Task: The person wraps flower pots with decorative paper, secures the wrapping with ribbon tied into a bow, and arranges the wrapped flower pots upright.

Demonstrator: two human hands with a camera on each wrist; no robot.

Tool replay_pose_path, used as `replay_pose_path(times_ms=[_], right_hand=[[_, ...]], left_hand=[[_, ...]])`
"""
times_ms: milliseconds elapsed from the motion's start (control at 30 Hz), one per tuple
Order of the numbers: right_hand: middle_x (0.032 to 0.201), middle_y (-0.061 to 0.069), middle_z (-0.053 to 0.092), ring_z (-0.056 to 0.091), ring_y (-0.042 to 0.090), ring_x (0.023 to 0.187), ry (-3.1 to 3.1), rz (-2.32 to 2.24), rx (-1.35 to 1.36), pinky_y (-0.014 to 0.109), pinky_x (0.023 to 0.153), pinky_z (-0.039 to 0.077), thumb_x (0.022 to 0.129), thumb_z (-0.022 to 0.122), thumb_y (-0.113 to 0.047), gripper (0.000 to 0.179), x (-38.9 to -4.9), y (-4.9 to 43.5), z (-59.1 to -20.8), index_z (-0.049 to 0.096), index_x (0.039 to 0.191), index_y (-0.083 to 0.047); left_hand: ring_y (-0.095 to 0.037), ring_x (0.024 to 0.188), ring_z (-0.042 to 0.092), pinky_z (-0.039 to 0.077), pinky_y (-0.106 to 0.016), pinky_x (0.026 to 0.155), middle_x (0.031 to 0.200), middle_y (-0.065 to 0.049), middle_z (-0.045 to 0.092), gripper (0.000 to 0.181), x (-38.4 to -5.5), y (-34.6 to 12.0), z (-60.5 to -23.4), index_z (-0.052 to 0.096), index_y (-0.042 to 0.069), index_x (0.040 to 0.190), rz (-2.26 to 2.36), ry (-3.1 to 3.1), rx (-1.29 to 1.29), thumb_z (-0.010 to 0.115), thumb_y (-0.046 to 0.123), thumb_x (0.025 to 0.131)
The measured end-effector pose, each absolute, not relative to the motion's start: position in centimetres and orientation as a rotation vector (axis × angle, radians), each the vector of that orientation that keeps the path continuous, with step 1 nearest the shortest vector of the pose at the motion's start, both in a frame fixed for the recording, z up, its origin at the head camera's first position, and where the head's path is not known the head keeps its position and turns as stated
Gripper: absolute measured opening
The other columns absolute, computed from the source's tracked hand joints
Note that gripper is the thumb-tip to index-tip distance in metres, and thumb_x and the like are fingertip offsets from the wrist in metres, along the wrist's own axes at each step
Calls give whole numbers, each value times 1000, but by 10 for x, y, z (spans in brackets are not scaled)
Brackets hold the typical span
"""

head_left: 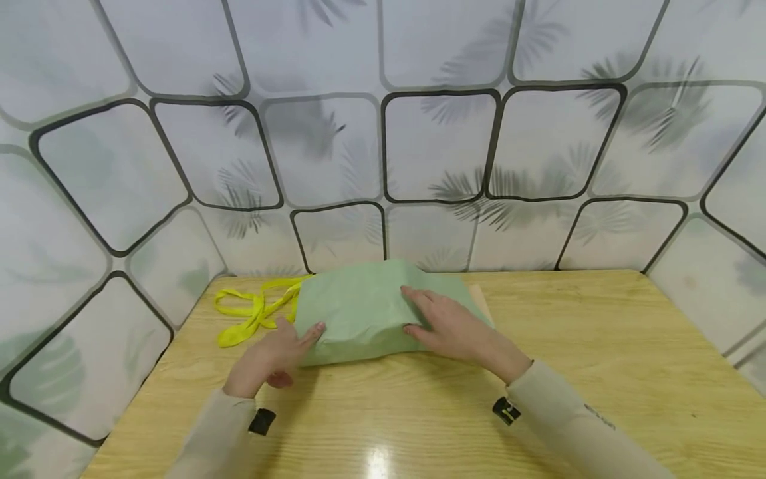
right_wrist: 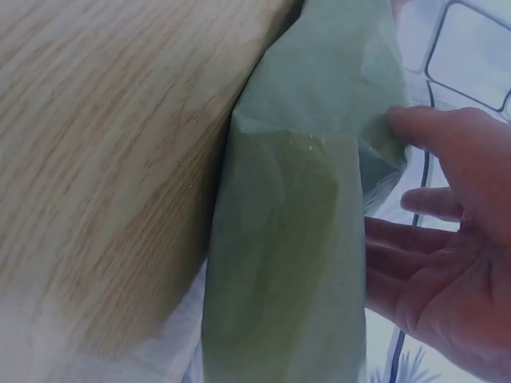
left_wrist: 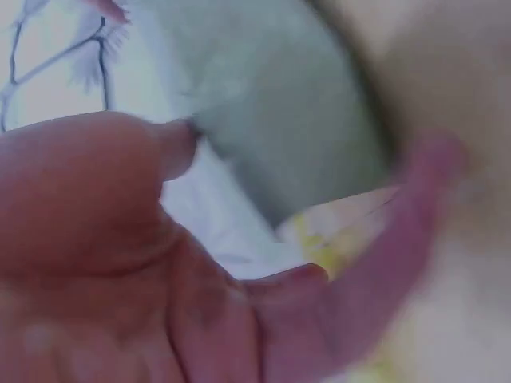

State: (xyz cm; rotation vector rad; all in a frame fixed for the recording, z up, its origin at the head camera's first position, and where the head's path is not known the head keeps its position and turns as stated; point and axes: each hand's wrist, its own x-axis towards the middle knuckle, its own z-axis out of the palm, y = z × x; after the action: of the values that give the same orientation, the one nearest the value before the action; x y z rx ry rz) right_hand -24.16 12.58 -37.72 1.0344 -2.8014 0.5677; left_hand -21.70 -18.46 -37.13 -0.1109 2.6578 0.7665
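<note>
A box-shaped bundle wrapped in pale green paper (head_left: 359, 299) lies near the far edge of the table. My left hand (head_left: 272, 356) is at its near left corner, with a fingertip on the paper and the other fingers spread. Across the top toward the right end, my right hand (head_left: 449, 326) rests with its fingers extended. Seen from the right wrist, the thumb (right_wrist: 431, 128) touches a folded flap above the bundle's flat side (right_wrist: 287, 255). Whatever the paper covers is hidden. A yellow ribbon (head_left: 257, 309) lies looped beside the bundle's left end.
Light wood table (head_left: 383, 406) spreads under everything. A patterned curtain or wall covering (head_left: 443, 146) stands right behind the bundle and along both sides. A pale beige edge (head_left: 481, 303) shows at the bundle's right end.
</note>
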Motion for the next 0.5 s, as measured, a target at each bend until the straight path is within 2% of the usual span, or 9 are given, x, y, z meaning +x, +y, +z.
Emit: replay_pose_path(times_ms=[67,133,200,300,367,500], right_hand=[[148,22,55,59,37,131,-2820,567,1012,51,107,50,101,65,-36,68,-242,125,-377,41,155,-3],[146,21,55,60,36,128,-2832,550,1002,51,105,52,102,63,-41,67,-243,124,-376,42,155,-5],[146,21,54,62,35,125,-2853,536,984,50,102,53,103,59,-46,66,-243,122,-377,45,154,-6],[151,24,49,61,40,126,-2851,484,945,54,99,55,103,56,-50,64,-242,119,-377,50,151,-7],[155,26,43,57,45,131,-2828,427,914,59,98,54,102,57,-50,64,-242,116,-377,50,151,-9],[165,26,29,36,50,147,-2739,296,960,67,107,45,102,59,-48,67,-240,107,-376,43,156,-11]], left_hand=[[-23,57,69,60,-36,58,133,-47,48,98,-218,-190,-377,-1,-19,153,936,2539,-124,37,59,107],[-22,61,70,61,-36,61,132,-44,44,84,-220,-193,-384,18,-18,145,1100,2487,-117,41,53,108],[-21,63,69,62,-36,62,113,-31,50,66,-221,-193,-390,33,-15,132,1211,2465,-134,47,45,108],[-19,65,67,61,-33,62,93,-13,46,46,-223,-192,-396,43,-8,116,1301,2463,-156,52,36,107],[-17,62,65,59,-31,60,86,-7,43,40,-223,-191,-399,46,-6,112,1327,2474,-163,53,34,107],[-15,58,55,55,-29,58,79,-3,44,34,-223,-189,-403,52,-6,113,1372,2507,-137,52,28,108]])
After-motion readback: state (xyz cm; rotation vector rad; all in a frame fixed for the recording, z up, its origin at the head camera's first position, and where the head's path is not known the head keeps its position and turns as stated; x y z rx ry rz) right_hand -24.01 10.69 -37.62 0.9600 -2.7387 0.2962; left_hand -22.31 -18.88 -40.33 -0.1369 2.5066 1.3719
